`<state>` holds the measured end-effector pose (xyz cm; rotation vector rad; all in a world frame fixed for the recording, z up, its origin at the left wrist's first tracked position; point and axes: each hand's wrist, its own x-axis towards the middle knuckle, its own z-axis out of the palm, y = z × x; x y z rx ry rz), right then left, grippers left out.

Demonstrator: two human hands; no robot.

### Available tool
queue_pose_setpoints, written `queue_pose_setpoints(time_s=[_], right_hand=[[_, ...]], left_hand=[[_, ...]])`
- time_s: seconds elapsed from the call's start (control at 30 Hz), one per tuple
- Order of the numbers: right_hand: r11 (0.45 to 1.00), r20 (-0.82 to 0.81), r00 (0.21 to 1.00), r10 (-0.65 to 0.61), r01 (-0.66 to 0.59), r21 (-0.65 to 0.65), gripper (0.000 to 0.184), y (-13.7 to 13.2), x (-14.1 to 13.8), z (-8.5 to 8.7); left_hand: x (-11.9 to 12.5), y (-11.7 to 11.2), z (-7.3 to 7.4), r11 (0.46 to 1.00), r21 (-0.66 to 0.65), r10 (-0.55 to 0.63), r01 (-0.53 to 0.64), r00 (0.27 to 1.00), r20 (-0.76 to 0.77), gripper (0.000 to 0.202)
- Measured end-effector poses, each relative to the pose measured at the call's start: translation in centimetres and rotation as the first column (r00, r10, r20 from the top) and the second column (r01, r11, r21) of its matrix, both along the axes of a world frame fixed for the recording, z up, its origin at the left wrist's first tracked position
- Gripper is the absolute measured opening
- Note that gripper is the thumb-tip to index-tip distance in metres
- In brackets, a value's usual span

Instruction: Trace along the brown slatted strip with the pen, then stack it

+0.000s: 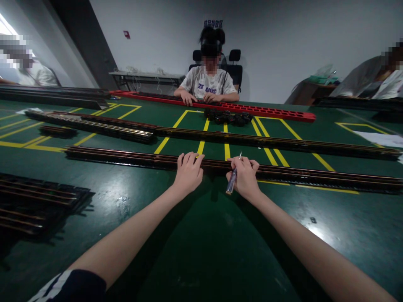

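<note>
Across the green table in front of me lies a long black rail [141, 161] with thin copper-coloured strips along its length. My left hand [188, 171] is on the rail, its fingers curled over the far edge. To the right, my right hand [245, 175] is closed around a screwdriver [232, 181] with a clear purplish handle. The screwdriver is tilted, its metal tip pointing up and away, and the fingers of that hand also touch the rail. The stretch of rail under both hands is partly hidden.
Behind lies another long black rail [283, 144], with a bundle of rails [103, 125] at left. More rails [40, 201] lie near left. Opposite, a person [209, 82] has both hands on a red slotted rail [277, 113], near black parts [229, 117]. Yellow tape marks the table [132, 209].
</note>
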<state>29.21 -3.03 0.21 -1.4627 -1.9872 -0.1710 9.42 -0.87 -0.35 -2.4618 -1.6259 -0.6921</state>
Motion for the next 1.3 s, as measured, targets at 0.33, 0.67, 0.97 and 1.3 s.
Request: queue_pose_setpoints(time_s=[0.33, 0.67, 0.97, 1.3], right_hand=[[0.999, -0.005, 0.999, -0.039, 0.039, -0.029, 0.015, 0.04, -0.45, 0.06], [0.996, -0.047, 0.996, -0.079, 0.081, 0.047, 0.023, -0.02, -0.03, -0.23], [0.999, 0.03, 0.999, -0.038, 0.038, 0.009, 0.017, -0.11, -0.31, 0.18], [0.997, 0.021, 0.997, -0.079, 0.08, -0.022, 0.011, -0.14, -0.56, 0.28]], left_hand=[[0.0, 0.06, 0.07, 1.0, 0.003, -0.007, 0.007, 1.0, 0.002, 0.045], [-0.03, -0.03, 0.18, 1.0, 0.008, -0.008, 0.008, 1.0, 0.007, 0.045], [-0.03, -0.01, 0.2, 1.0, 0.01, 0.012, -0.012, 1.0, -0.008, 0.047], [-0.21, 0.25, 0.35, 0.998, -0.049, 0.036, -0.032, 0.996, 0.079, 0.049]])
